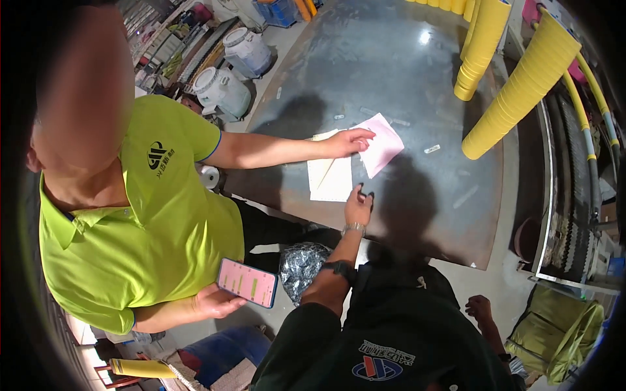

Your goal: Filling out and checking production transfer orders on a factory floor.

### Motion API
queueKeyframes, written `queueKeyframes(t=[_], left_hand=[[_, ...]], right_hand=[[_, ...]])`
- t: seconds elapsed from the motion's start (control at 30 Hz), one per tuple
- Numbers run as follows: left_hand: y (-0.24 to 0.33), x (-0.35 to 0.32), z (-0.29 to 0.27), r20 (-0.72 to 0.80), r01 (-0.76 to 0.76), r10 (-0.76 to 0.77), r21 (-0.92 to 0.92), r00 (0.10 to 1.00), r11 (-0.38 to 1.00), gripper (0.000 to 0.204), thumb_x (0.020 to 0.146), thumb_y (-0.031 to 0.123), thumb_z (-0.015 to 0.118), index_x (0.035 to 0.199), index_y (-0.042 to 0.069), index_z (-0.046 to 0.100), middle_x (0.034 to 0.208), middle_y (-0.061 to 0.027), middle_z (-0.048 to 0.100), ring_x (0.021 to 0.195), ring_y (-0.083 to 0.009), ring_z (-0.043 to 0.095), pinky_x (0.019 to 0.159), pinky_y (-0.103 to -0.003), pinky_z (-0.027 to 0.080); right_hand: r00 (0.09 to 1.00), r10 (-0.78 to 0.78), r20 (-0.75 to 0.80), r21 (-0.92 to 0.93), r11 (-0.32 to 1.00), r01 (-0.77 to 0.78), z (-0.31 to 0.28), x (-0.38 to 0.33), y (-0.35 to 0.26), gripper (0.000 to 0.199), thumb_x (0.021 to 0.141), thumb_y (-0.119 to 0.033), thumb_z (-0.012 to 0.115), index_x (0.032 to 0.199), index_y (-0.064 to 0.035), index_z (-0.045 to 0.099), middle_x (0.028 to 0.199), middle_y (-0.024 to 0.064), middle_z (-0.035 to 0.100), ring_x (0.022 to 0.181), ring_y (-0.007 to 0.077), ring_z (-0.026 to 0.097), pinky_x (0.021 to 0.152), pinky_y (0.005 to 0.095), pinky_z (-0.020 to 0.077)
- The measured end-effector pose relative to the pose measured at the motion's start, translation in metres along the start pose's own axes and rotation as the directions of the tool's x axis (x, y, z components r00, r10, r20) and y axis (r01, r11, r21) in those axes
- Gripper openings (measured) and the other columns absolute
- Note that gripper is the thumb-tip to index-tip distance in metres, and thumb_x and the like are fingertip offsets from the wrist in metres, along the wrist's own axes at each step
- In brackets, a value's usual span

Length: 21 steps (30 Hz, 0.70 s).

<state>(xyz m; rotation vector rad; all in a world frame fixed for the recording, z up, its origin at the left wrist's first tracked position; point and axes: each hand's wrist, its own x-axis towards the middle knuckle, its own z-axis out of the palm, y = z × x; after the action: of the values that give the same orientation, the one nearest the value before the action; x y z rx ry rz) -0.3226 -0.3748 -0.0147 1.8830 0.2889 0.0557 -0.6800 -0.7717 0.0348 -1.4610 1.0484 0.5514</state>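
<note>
My left hand [358,207] reaches over the near edge of a dark metal table, fingers apart and pointing at the papers, with nothing visible in it. Its fingertips look dark; a bracelet and a watch are on that arm. Just beyond lies a white sheet [331,181] with a thin, pale stick-like line across it. A pink sheet [383,147] overlaps the area to its right, under the hand [352,141] of a co-worker in a lime-green shirt. That person's other hand holds a phone [248,282] with a lit screen. My right hand [480,308] hangs low beside my body, fingers loosely bent, seemingly holding nothing.
Tall yellow rolls [521,81] stand on the right of the metal table [417,78]. White drums [222,91] are at the far left. A bundle in shiny plastic [304,267] sits by the table's near edge. A green bag [554,329] lies at lower right.
</note>
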Motion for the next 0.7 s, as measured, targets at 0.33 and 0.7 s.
queueKeyframes(t=[0.33,0.7], left_hand=[[0.021,-0.007,0.055,0.196,-0.107,0.036,0.367,0.980,0.924,0.018,0.078,0.020,0.071,0.084,0.004,0.066,0.077,-0.0169,0.066,0.068,-0.0352,0.063,0.062,-0.045,0.048],[-0.039,-0.015,0.054,0.353,-0.023,-0.101,0.332,0.930,0.943,0.019,0.084,0.016,0.070,0.086,0.001,0.059,0.069,-0.0083,0.062,0.048,-0.0192,0.056,0.046,-0.034,0.046]], right_hand=[[0.999,-0.008,-0.048,-0.046,0.999,0.006,-0.043,0.023,-0.034,0.020,0.083,-0.007,0.059,0.101,0.0026,0.060,0.078,0.0110,0.064,0.060,0.0164,0.062,0.052,0.0276,0.0478],[0.986,-0.133,0.101,-0.132,0.981,0.146,-0.020,0.054,-0.047,0.017,0.083,-0.008,0.060,0.096,0.0021,0.060,0.076,0.0085,0.065,0.062,0.0142,0.061,0.056,0.0277,0.0492]])
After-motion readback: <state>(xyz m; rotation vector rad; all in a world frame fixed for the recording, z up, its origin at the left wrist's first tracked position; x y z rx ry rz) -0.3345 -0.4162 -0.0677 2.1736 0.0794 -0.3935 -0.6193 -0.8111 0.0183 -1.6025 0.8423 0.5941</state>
